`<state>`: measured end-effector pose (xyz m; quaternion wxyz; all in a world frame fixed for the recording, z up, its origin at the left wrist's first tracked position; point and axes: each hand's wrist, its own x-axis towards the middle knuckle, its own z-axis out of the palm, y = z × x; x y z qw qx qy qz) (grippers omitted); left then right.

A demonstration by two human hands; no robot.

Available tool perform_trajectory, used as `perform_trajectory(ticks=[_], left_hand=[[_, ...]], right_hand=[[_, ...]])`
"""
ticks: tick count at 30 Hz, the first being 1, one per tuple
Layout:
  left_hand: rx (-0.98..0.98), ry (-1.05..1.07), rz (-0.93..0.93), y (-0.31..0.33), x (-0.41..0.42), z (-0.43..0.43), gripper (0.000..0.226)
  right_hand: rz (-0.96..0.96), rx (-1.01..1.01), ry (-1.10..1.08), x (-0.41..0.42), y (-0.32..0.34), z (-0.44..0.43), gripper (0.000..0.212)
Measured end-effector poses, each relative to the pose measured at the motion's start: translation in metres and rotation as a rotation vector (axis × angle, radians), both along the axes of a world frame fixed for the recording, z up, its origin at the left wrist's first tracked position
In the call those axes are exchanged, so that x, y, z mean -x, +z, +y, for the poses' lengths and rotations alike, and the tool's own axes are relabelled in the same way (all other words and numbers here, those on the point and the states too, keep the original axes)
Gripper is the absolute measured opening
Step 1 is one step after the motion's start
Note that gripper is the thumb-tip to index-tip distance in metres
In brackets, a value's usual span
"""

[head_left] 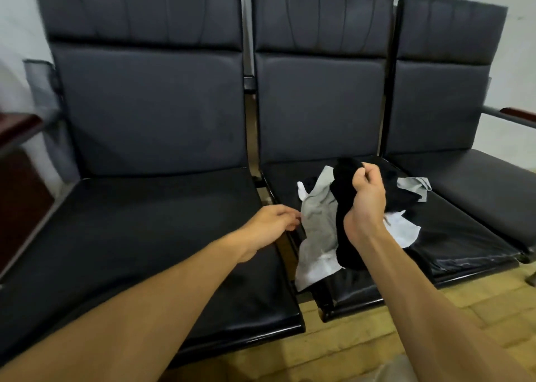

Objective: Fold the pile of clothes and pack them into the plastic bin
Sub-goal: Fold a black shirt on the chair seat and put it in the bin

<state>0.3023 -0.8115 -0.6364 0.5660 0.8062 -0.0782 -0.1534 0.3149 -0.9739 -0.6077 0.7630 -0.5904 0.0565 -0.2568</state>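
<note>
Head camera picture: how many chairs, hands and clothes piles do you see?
Black padded chairs: 3
Bare hands, left hand and right hand: 2
Pile of black, grey and white clothes: 1
Total: 6

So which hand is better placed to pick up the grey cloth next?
Probably the left. The left hand holds nothing and sits right at the edge of the grey cloth on the middle seat, while the right hand is busy gripping the black cloth.
</note>
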Motion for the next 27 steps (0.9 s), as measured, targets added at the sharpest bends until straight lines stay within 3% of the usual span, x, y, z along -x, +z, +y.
perform_trajectory(ticks=[10, 16, 18, 22, 24, 27], left_hand=[[0.296, 0.112, 0.017, 0.03, 0.044, 0.121, 0.036], [0.194, 0.169, -0.039, 0.011, 0.055, 0.136, 0.059], [0.21, 0.185, -0.045, 0.006, 0.054, 0.133, 0.052], [0.218, 0.3, -0.058, -0.003, 0.045, 0.119, 0.013], [0.239, 0.36, -0.011, -0.008, 0.038, 0.111, 0.017], [0.35, 0.416, 0.109, -0.011, 0.031, 0.1, 0.018]], right_hand=[[-0.238, 0.164, 0.371, 0.018, 0.034, 0.116, 0.014], [-0.022, 0.252, 0.478, 0.026, 0.005, 0.165, 0.019], [-0.012, 0.269, 0.512, 0.031, 0.004, 0.17, 0.022], [0.085, 0.282, 0.592, 0.03, -0.002, 0.152, 0.019], [0.19, 0.282, 0.603, 0.027, -0.012, 0.134, 0.016], [0.371, 0.335, 0.373, 0.013, -0.033, 0.107, 0.01]])
